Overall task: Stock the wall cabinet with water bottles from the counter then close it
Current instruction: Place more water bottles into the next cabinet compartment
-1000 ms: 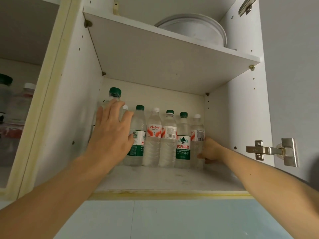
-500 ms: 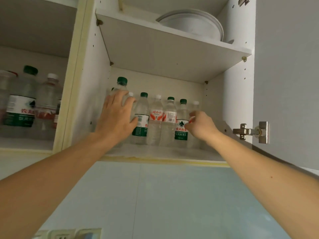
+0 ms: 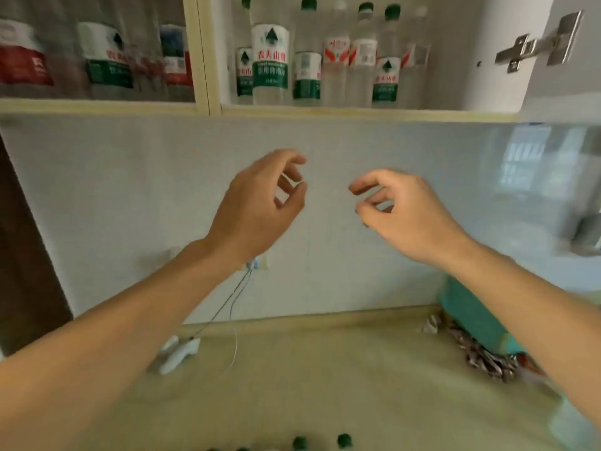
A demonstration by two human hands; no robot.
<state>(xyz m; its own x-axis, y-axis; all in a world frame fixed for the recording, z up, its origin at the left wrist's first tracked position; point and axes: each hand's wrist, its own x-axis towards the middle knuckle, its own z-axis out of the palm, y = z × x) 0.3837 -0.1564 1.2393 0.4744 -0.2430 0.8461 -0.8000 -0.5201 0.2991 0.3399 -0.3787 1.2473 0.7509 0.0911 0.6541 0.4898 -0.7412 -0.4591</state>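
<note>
- Hanging loose, the fingers (image 3: 294,177) of the L hand (image 3: 260,206) were half curled w/ thumb tip near the index, nothing between them; hand held nothing.
- R hand (image 3: 403,213): fingers (image 3: 367,185) likewise loosely curled, thumb below index, a gap between; nothing pinched.
- Both hands were in mid-air before the pale tiled wall (image 3: 130,206), palms facing each other, apart, fingertips not touching. Bare forearms entered from the lower L and lower R corners.
- Frame was motion-blurred; finer finger detail could not be told.
- Wall cabinet (image 3: 455,113) was above the hands, door open: metal hinge (image 3: 536,43) showed at the R side.
- Water bottles (image 3: 270,60) stood upright in a row on the cabinet's bottom shelf, green and white caps, green/white and red/white labels; one green-label bottle stood forward of the rest, near the L side.
- L compartment, past the cream divider (image 3: 201,53): more bottles (image 3: 107,56), blurred, red and green labels.
- Counter (image 3: 325,385) below was beige. Green bottle caps (image 3: 344,441) showed at the bottom edge, bottles themselves cut off by the frame.
- White plug/adapter (image 3: 179,353) lay on the counter at L, thin cable (image 3: 227,304) running up to a wall outlet behind the L wrist.
- Teal object (image 3: 471,314) w/ a patterned cloth (image 3: 484,356) sat at the counter's R rear; what it was could not be told.
</note>
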